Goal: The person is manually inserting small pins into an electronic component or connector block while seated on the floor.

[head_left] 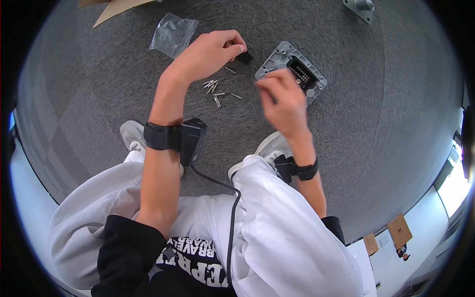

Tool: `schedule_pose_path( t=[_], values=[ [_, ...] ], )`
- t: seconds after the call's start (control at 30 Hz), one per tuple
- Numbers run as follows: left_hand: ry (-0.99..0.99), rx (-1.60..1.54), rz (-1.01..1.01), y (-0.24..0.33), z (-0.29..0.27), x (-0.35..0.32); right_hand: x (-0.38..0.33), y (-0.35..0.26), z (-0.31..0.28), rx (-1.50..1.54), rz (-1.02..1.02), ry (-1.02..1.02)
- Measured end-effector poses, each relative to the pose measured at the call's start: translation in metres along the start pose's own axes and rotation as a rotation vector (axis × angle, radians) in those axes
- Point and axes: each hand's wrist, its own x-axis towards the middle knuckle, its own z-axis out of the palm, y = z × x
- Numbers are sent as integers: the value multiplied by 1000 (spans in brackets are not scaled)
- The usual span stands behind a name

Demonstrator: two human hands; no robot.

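Note:
My left hand [213, 53] is closed, thumb and fingertips pinching a small black block with holes [245, 57] just above the carpet. Blurred by motion, my right hand [286, 101] hovers over the near left part of a grey metal housing [315, 78]. Its fingers are curled, but whether anything is between them cannot be made out. Inside the housing sits a black connector insert [303, 70] with rows of light contacts. Between my hands and a little nearer to me, several small silvery pins [212, 86] lie scattered, one of them [231, 71] close to the block.
A clear zip bag [172, 35] lies beyond my left wrist. Cardboard [116, 11] shows at the far left, another grey metal part [359, 10] at the far right. A black cable [235, 213] runs from the device on my left forearm. My shoes [273, 144] rest on the grey carpet.

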Motion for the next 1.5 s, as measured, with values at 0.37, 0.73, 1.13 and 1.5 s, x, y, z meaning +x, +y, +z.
schedule_pose_path(
  t=[0.37,0.73,1.13,1.5],
  values=[
    [29,2,28,-3,0,-2,-43,-2,83,-318,137,-287],
    [1,-18,-3,2,-2,-1,-45,3,82,-292,117,-278],
    [3,4,-13,1,-3,-2,-5,2,-14,92,228,195],
    [2,11,-44,2,-2,-1,-8,53,-37,-275,237,218]
  ],
)
